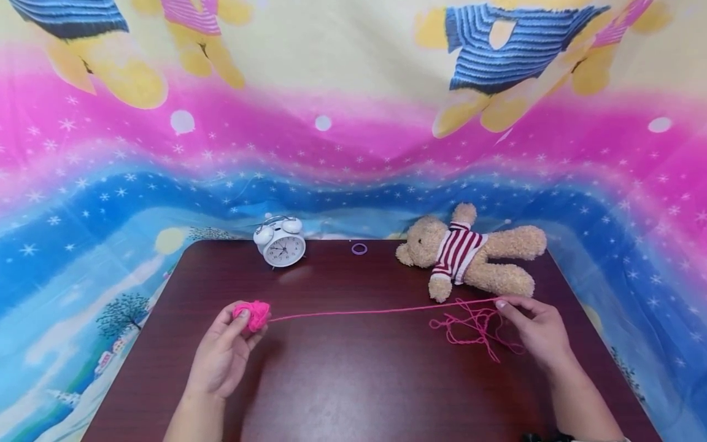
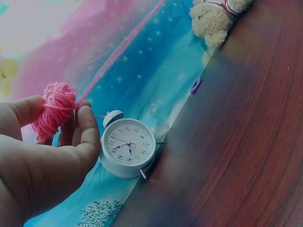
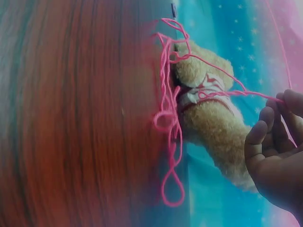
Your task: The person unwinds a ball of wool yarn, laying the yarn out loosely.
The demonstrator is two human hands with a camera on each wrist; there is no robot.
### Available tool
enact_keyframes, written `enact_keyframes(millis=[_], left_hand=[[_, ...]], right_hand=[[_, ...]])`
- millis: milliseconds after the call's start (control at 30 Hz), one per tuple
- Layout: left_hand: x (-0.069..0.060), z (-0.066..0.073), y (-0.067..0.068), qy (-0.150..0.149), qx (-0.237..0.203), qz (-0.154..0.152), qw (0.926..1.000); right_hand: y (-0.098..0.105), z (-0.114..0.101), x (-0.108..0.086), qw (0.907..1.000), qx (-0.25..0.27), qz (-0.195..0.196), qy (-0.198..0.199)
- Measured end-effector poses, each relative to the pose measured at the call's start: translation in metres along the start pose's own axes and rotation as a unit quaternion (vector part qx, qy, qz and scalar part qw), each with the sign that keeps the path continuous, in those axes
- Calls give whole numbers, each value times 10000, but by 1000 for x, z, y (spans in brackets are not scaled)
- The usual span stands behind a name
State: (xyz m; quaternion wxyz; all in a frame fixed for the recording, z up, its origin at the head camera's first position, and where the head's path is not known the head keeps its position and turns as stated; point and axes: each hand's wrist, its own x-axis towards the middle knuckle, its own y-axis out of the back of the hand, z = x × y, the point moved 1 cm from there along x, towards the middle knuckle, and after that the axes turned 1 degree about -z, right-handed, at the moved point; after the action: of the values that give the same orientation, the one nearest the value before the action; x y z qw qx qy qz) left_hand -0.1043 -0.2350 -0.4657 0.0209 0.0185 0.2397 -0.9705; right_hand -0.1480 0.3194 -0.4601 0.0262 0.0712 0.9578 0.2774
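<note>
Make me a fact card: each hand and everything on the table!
Left hand: pinches bright pink yarn ball
Right hand: pinches pink yarn strand stretched from ball
Tangled pink yarn loops: beside right hand
Fuzzy tan teddy bear: lying down, striped shirt
Round white twin-bell alarm clock: standing
Small purple ring: between clock and bear
Dark brown wood-grained table: underneath

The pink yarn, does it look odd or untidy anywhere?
Yes: near the right hand, the loose yarn looks tangled, full of loops and twists, unlike the compact ball in the left hand and the straight strand.
</note>
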Motion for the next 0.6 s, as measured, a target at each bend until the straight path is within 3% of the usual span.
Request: enact_keyframes(millis=[367, 600], left_hand=[[-2, 1, 10, -87, -226, -45, 9997], [-3, 5, 13, -7, -46, 256, 9997]], right_hand=[[25, 12, 0, 9994, 65, 311, -134], [40, 22, -1, 9987, 242, 386, -233]])
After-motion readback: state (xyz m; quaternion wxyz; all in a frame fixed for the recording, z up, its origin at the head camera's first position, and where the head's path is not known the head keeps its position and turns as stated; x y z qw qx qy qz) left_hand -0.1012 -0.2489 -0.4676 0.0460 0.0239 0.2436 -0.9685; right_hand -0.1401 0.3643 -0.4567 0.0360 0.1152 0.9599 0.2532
